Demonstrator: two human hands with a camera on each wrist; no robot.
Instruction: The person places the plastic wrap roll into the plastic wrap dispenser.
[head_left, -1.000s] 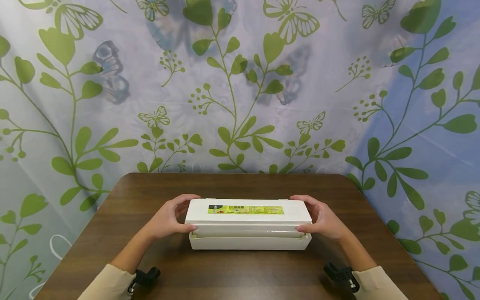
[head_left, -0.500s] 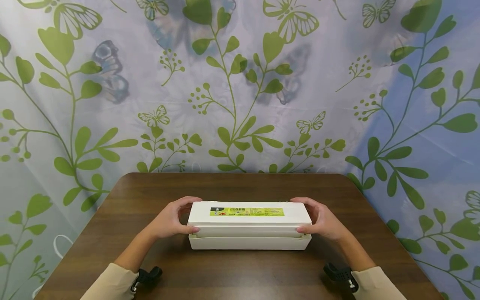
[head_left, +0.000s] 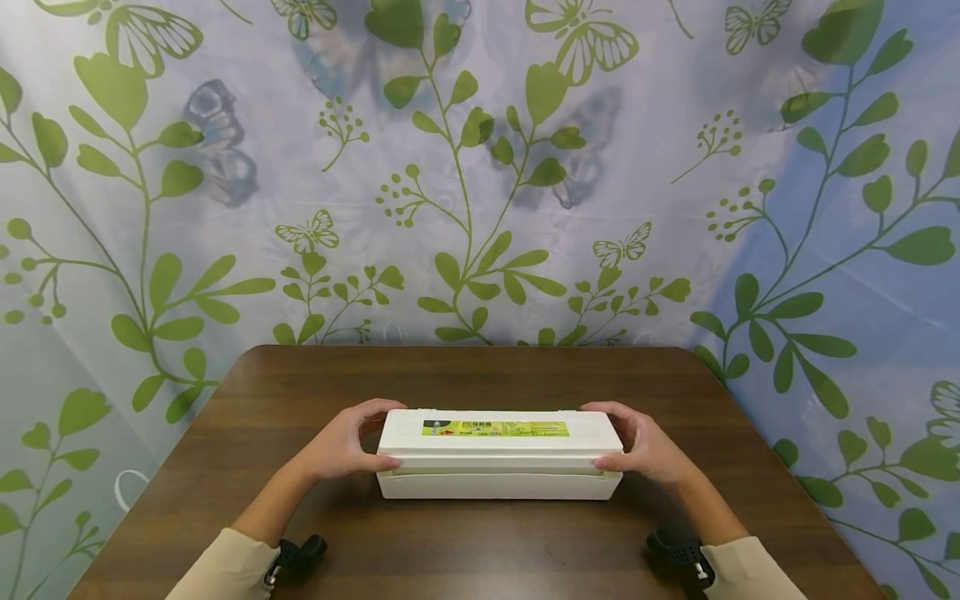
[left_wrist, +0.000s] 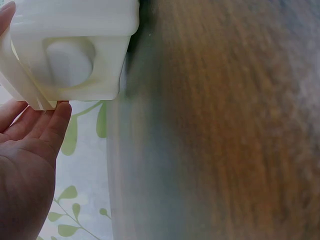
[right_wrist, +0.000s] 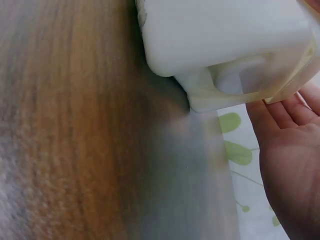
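A long white cling film box (head_left: 498,487) with a green label on its lid (head_left: 585,423) sits on the brown table. My left hand (head_left: 339,443) holds the lid's left end, thumb on the front edge and fingers round the back. At the right end my right hand (head_left: 651,445) grips the lid the same way. The lid lies low over the base, with a thin seam at the front. Both wrist views show a rounded end of the film roll (left_wrist: 70,62) through a cutout in the box's end wall. The box's inside is hidden.
The wooden table (head_left: 480,550) extends on all sides of the box. Behind it hangs a curtain (head_left: 480,167) printed with green leaves and butterflies. Black straps (head_left: 298,553) are on both wrists, below beige sleeves. A white cord loop (head_left: 129,487) shows at the table's left edge.
The lid has come down onto the base, and the gap at the front, where the film roll showed, has narrowed to a seam. Both hands have lowered slightly with it.
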